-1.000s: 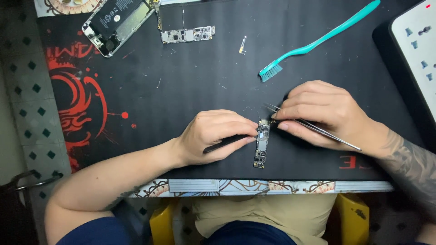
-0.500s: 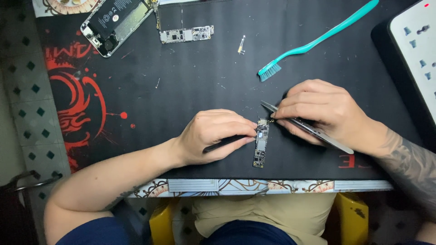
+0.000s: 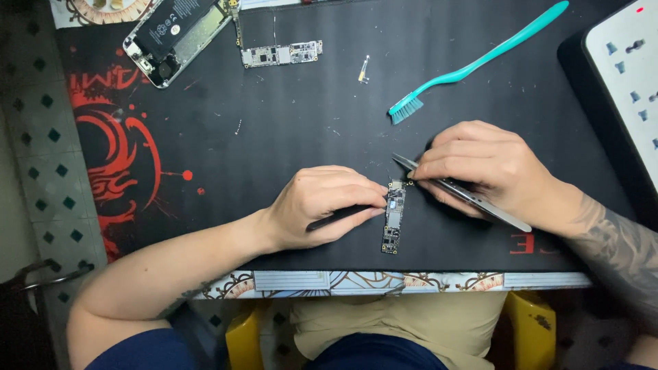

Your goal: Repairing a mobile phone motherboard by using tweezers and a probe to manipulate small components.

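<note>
A narrow circuit board point(image 3: 393, 218) lies on a black mat point(image 3: 308, 130) near its front edge. The left hand point(image 3: 329, 205) pins it with a dark tool; the right hand point(image 3: 480, 168) pinches tweezers point(image 3: 466, 195) at its top end. A slip could scratch the board or flick off a tiny part.

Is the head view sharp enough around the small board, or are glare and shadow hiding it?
Head view: the narrow circuit board is in focus, evenly lit, no glare; the left hand and right hand cast soft shadows on the black mat; frame edges look dimmer.
</note>
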